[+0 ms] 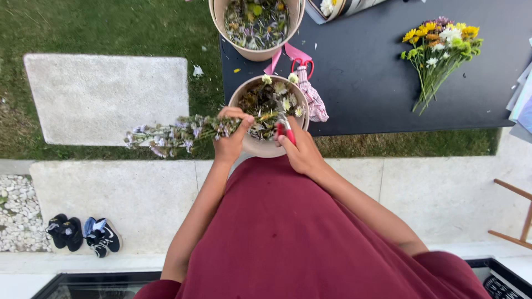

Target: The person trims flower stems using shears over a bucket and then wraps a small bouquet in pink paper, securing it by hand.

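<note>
Left hand (230, 138) closed around a bunch of pale purple flowers (177, 133), blooms pointing left, stems over a tan bucket (244, 97) at the counter (377, 83) edge. Right hand (299, 152) grips red-handled scissors (285, 132) at the stems. Yellow-and-white bouquet (440, 47) lies well apart.

Single head-worn view, looking steeply down from above, close over the hands, black table (377, 83) edge ahead

Bare stretch of black table (377, 83) open between the near bowl (244, 97) and the loose bouquet (440, 52). Red scissors (302, 63) and checked cloth (313, 99) crowd the bowl's right side. Far bowl (255, 54) blocks just beyond. Flower bunch (177, 133) juts left over grass.
</note>
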